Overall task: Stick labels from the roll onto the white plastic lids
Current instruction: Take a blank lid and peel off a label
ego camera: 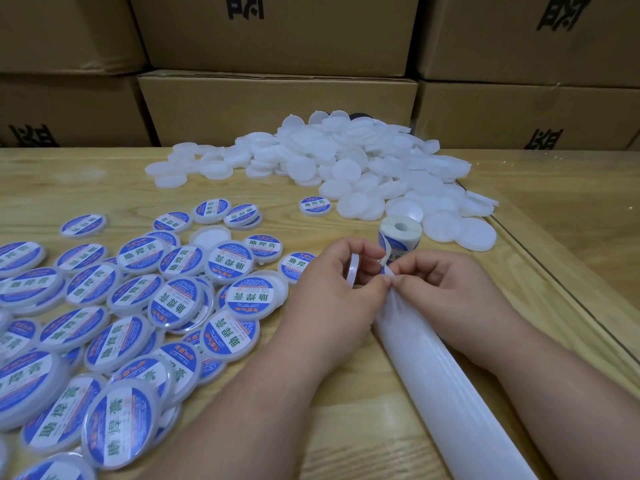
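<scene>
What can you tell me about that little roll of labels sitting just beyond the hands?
The label roll is a small, squat cylinder standing on end on the wooden table, its hollow core facing up. It looks like cream paper backing wound tight, with blue and white labels on the outside. A strip trails from it down to the hands, which meet just in front. Blank white lids lie right behind it.

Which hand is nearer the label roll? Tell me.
Right. The right hand sits just in front of the label roll; the left hand, holding a lid, is further to its left.
</scene>
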`<action>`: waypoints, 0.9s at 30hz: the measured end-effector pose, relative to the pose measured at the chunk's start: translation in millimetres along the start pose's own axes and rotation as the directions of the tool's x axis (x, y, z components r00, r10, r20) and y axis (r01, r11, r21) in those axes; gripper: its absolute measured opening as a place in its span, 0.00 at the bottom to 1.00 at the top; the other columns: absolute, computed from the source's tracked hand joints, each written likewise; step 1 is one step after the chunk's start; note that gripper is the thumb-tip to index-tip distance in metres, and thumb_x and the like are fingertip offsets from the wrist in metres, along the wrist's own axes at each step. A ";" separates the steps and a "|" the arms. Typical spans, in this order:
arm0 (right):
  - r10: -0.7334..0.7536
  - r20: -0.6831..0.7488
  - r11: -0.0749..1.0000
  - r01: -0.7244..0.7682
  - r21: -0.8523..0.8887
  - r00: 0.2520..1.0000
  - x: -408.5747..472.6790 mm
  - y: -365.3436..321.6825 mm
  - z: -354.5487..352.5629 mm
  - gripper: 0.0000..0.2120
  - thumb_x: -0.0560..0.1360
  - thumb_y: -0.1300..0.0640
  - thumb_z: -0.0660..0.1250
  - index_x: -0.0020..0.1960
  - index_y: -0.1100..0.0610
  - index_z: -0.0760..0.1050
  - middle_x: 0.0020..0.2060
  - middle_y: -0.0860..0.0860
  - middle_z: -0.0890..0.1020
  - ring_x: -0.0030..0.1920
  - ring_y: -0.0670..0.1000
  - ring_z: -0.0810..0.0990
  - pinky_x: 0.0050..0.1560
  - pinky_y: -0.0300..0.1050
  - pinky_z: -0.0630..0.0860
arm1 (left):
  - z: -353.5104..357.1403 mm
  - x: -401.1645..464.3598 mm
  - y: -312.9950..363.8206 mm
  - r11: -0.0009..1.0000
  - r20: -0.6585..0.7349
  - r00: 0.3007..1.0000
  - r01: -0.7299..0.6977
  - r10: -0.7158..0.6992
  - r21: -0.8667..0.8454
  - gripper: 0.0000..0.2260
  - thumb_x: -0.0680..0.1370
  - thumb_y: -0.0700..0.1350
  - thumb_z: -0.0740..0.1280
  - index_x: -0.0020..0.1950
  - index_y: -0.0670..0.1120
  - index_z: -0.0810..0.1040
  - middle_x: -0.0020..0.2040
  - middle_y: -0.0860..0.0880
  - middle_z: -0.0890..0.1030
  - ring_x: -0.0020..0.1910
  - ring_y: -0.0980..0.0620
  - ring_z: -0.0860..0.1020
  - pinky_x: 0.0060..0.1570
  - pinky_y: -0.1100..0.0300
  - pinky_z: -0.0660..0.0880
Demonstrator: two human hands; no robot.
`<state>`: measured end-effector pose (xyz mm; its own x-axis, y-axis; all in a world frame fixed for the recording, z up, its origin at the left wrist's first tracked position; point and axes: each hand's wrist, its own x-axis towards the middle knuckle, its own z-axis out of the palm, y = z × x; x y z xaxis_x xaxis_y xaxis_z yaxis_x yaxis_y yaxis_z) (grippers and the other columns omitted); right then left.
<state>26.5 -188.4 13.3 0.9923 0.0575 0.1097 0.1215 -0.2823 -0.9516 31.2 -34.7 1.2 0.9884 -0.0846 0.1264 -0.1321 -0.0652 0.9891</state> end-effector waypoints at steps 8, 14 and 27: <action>-0.026 -0.048 0.999 0.028 0.041 0.998 0.7 2.3 0.3 0.13 0.75 0.71 0.66 0.41 0.55 0.79 0.29 0.50 0.75 0.32 0.50 0.70 0.32 0.42 0.67 | 0.0 -2.3 2.6 0.998 -0.027 0.999 -0.025 0.026 0.054 0.09 0.77 0.42 0.71 0.47 0.58 0.80 0.42 0.61 0.83 0.36 0.65 0.78 0.34 0.72 0.74; -0.017 -0.107 0.991 0.031 0.128 0.994 -0.3 -2.9 -0.3 0.11 0.67 0.65 0.63 0.37 0.49 0.76 0.27 0.49 0.68 0.28 0.48 0.62 0.28 0.39 0.60 | 0.9 0.0 4.0 0.999 -0.149 0.989 0.019 -0.026 -0.046 0.10 0.75 0.42 0.66 0.44 0.59 0.80 0.37 0.57 0.84 0.30 0.58 0.77 0.31 0.64 0.75; -0.042 -0.207 0.996 0.057 0.066 0.978 2.8 2.5 3.2 0.19 0.73 0.73 0.62 0.37 0.50 0.78 0.28 0.44 0.76 0.28 0.46 0.69 0.27 0.35 0.66 | -9.6 8.1 5.4 0.907 -0.186 0.964 0.098 -0.188 -0.410 0.11 0.66 0.43 0.63 0.36 0.56 0.83 0.34 0.51 0.81 0.31 0.52 0.76 0.32 0.61 0.75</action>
<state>29.4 -185.9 10.3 0.9698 -0.1298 0.2066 0.1758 -0.2152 -0.9606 39.3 -26.2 8.3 0.9920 0.1155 -0.0504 0.0082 0.3398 0.9405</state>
